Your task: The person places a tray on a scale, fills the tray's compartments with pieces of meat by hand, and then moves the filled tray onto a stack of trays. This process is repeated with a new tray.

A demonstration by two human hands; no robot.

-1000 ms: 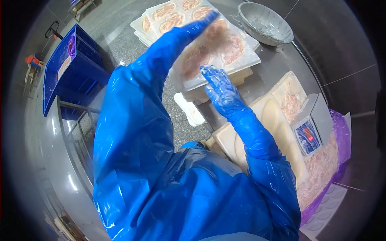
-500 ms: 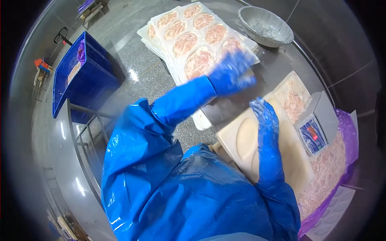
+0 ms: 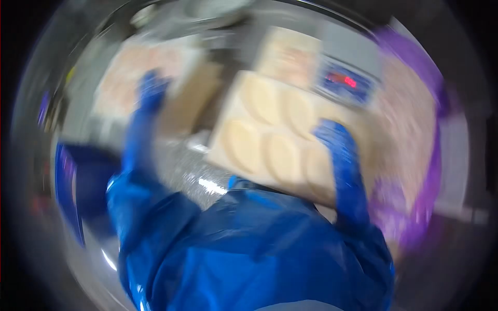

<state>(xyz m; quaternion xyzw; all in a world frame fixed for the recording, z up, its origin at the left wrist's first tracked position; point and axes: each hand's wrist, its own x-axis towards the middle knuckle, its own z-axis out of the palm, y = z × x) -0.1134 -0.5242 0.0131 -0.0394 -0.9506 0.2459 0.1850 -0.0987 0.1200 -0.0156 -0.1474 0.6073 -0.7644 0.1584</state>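
Note:
My left hand (image 3: 152,90), in a blue glove, rests on the near right part of the stack of white sheets (image 3: 111,106), which bears flat pale pink meat patties (image 3: 124,72). Its fingers look apart, though motion smears them. To the right, a cream moulding board (image 3: 215,147) with several oval hollows lies in front of me. Over the board's right half is my right hand (image 3: 336,137), gloved in blue too, fingers stretched out to the left and nothing in them.
Behind the board stand a tray with minced meat (image 3: 293,59) and a scale (image 3: 345,80) with a lit red display. On the right, minced meat (image 3: 402,103) lies in purple film (image 3: 438,85). A bowl (image 3: 218,13) is at the back; a blue bin (image 3: 93,189) stands left.
The view has swung right. My left hand has gone from a blurred sweep beside the sheets to resting over the patties. My right hand stays over the board, its hollows now more exposed.

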